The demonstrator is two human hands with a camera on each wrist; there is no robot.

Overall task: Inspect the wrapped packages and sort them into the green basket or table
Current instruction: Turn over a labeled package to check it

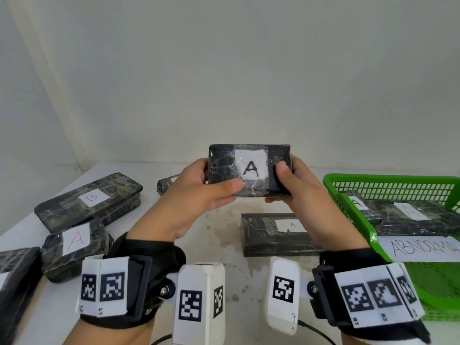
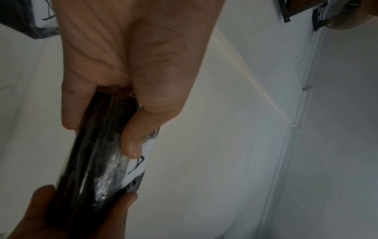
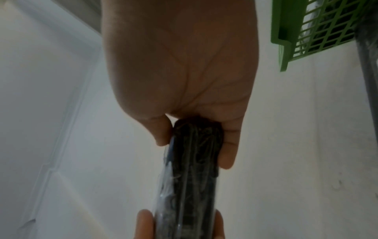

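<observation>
A black film-wrapped package (image 1: 249, 170) with a white label marked A is held up above the table, label facing me. My left hand (image 1: 199, 195) grips its left end, thumb across the front. My right hand (image 1: 293, 185) grips its right end, thumb on the front. The left wrist view shows the package (image 2: 98, 153) edge-on between thumb and fingers; so does the right wrist view, where the package (image 3: 192, 169) runs down from the palm. The green basket (image 1: 348, 210) stands at the right and holds two wrapped packages (image 1: 408, 215).
On the white table (image 1: 224, 245) lie a long package marked B (image 1: 89, 200), one with a red A (image 1: 74, 242), another at the left edge (image 1: 15, 282), one marked A (image 1: 278, 232) under my hands, and a small one (image 1: 165, 185) behind. The basket carries an ABNORMAL label (image 1: 420, 247).
</observation>
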